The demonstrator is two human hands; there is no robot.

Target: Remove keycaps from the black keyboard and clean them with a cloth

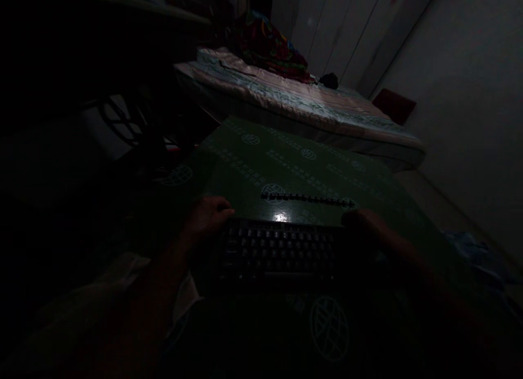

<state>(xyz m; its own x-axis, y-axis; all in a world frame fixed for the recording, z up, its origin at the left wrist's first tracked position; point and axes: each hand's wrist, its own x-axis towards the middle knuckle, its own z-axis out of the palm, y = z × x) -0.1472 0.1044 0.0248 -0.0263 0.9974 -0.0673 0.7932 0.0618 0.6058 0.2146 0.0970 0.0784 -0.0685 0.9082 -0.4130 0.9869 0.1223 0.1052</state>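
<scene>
A dark keyboard [281,251] lies flat on the green tabletop [281,142], keys facing up with faint pale legends, its long space bar on the near side; its right end sinks into shadow, the outline there unreadable; just beyond its far edge, a row of small dark pieces [308,198] lies in a slightly slanting line, apart from it.

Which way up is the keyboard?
Face up: the keyboard shows its rows of keys to the camera, between the left hand and right hand.
</scene>
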